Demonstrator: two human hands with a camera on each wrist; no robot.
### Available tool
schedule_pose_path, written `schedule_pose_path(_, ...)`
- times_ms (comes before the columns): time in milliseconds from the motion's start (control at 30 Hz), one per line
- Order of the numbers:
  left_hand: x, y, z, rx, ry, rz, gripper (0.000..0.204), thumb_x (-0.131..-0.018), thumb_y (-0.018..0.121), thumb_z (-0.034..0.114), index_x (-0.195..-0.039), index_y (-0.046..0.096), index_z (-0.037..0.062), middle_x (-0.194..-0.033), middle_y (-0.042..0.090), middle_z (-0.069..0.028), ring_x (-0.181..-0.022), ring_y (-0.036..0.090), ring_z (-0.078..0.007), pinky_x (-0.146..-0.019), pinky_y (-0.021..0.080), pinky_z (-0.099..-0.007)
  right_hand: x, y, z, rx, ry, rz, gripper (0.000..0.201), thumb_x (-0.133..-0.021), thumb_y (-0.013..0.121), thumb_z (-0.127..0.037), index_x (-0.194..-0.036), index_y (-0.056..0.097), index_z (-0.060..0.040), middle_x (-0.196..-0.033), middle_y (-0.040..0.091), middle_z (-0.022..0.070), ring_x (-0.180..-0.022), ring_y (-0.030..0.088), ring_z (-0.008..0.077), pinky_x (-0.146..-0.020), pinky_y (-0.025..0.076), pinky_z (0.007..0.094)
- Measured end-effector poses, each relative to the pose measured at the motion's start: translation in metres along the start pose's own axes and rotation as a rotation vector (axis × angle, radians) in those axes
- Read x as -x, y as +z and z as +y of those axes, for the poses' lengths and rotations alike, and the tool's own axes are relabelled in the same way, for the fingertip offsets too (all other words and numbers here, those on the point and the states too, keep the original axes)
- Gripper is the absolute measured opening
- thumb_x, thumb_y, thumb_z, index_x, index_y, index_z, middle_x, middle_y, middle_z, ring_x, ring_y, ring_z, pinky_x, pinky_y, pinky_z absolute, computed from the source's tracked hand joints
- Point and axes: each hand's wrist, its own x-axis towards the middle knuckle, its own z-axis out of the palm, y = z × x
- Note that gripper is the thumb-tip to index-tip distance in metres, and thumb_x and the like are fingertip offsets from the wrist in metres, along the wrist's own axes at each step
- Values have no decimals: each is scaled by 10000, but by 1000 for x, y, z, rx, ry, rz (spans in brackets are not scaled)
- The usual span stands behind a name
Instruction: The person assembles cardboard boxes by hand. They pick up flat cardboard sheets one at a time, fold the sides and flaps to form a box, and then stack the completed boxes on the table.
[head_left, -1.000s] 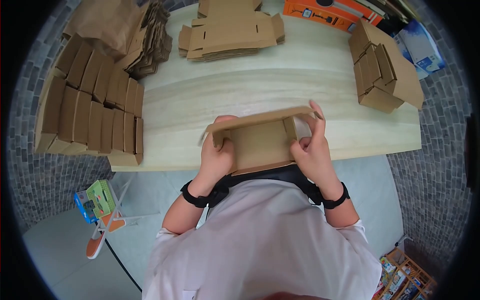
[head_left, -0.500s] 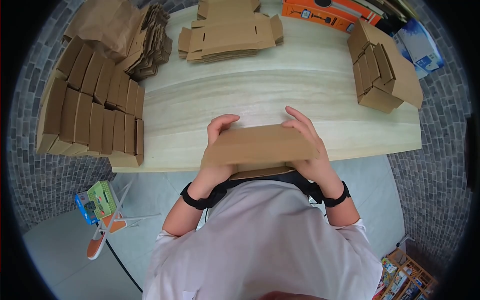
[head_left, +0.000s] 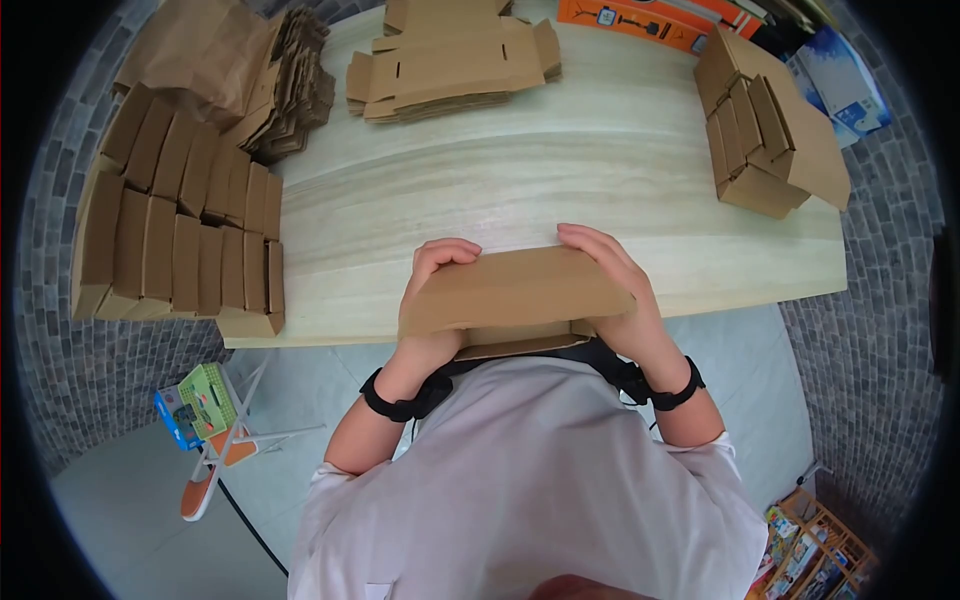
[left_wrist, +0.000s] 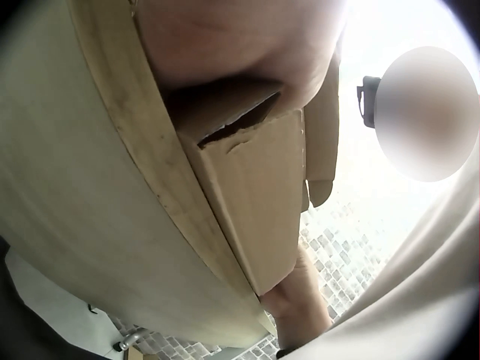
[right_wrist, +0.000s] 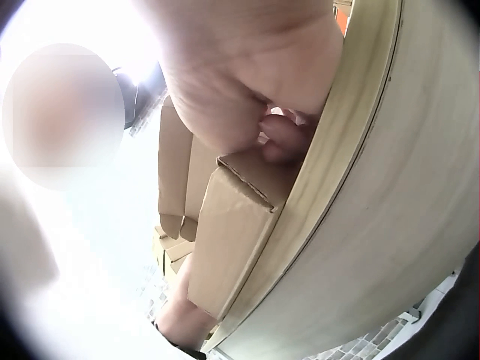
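Observation:
A small brown cardboard box point(head_left: 522, 341) is held between both hands at the table's near edge, its lid flap point(head_left: 520, 288) tilted over most of the opening. On the left side, the left hand point(head_left: 425, 300) grips it, fingers curled at the lid's far corner. The right hand point(head_left: 632, 305) grips the other side, fingers over the far right corner; both thumbs are hidden. The left wrist view has the left palm point(left_wrist: 240, 41) against one end of the box point(left_wrist: 251, 191). In the right wrist view, the right palm point(right_wrist: 251, 67) lies by the other end of the box point(right_wrist: 229, 236).
Folded boxes point(head_left: 160, 230) stand in rows at left, beside stacked cardboard point(head_left: 290, 90) and a paper bag point(head_left: 195, 55). Flat box blanks point(head_left: 450, 65) lie at the back. An open carton point(head_left: 745, 150) with smaller boxes stands at right, near an orange box point(head_left: 640, 22).
The lid flap has come down toward the body, covering most of the opening. Both hands' fingers have shifted to the lid's far corners, and the right fingers are less raised.

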Motion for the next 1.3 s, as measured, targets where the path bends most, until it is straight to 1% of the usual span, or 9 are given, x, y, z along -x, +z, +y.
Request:
schedule_pose_path(100, -2, 1, 5, 129, -90, 7, 212, -926, 569, 79, -1131, 521, 52, -1213, 555, -103, -1121, 527, -196, -987, 429, -320, 4, 0, -4, 33, 63, 35, 641, -738, 647, 95, -1340, 560, -108, -1362, 569, 104, -879, 642, 224, -776, 528, 299)
schedule_pose_path(233, -4, 2, 2, 126, -91, 52, 190, -951, 539, 12, -1137, 520, 43, -1196, 571, -96, -1091, 547, -180, -975, 446, -316, 13, 5, -5, -107, 241, 97, 622, -748, 657, 96, -1333, 529, -72, -1354, 589, 73, -626, 540, 114, -595, 489, 242)
schedule_pose_path(333, -5, 4, 3, 116, -88, 85, 234, -922, 486, -80, -1128, 529, 21, -1181, 583, -95, -1075, 560, -174, -963, 454, -301, 17, 17, 7, -351, 194, 239, 536, -786, 660, 75, -1287, 506, -38, -1343, 602, 72, -592, 525, 77, -541, 459, 228)
schedule_pose_path(700, -8, 1, 19, 282, -351, 186, 309, -881, 451, -127, -1136, 542, 22, -1151, 597, -87, -1067, 566, -163, -981, 440, -299, 14, 9, 3, -112, 215, 90, 475, -788, 663, 58, -1231, 516, -32, -1338, 607, 85, -597, 556, 75, -547, 464, 227)
schedule_pose_path(767, -4, 4, 8, 203, -179, 130, 301, -891, 473, -100, -1157, 535, 27, -1156, 592, -88, -1075, 561, -169, -988, 439, -317, 12, 8, 1, -133, 199, 100, 452, -782, 659, 57, -1205, 523, -28, -1343, 604, 81, -598, 563, 82, -547, 466, 229)
schedule_pose_path(1000, -5, -2, -1, 20, -15, 78, 233, -906, 576, -1, -1133, 538, 41, -1187, 586, -118, -1104, 555, -217, -987, 439, -342, 6, 0, 3, -66, 32, 67, 286, -775, 635, 62, -1024, 542, -42, -1378, 586, 95, -622, 562, 92, -571, 470, 225)
schedule_pose_path(1100, -5, -7, 5, -243, 54, 37, 245, -868, 637, 35, -1103, 570, 55, -1236, 546, -136, -1138, 522, -261, -1002, 420, -367, 8, 3, 12, -75, 4, 61, 258, -792, 658, 49, -1000, 540, -50, -1370, 594, 100, -617, 545, 86, -591, 474, 226)
schedule_pose_path(1167, -3, -4, 16, -641, 78, 149, 263, -825, 687, 66, -1075, 603, 74, -1270, 499, -139, -1160, 490, -290, -1008, 406, -385, 9, 4, 14, -121, 25, 52, 249, -803, 670, 40, -990, 536, -52, -1366, 599, 102, -609, 535, 84, -600, 474, 226)
schedule_pose_path(1300, 0, 0, 11, -356, 7, 163, 259, -818, 700, 87, -1065, 623, 88, -1274, 474, -132, -1147, 490, -285, -992, 413, -385, 10, 7, 14, -251, 106, 59, 308, -815, 684, 32, -1056, 520, -65, -1348, 610, 102, -598, 524, 75, -595, 472, 221)
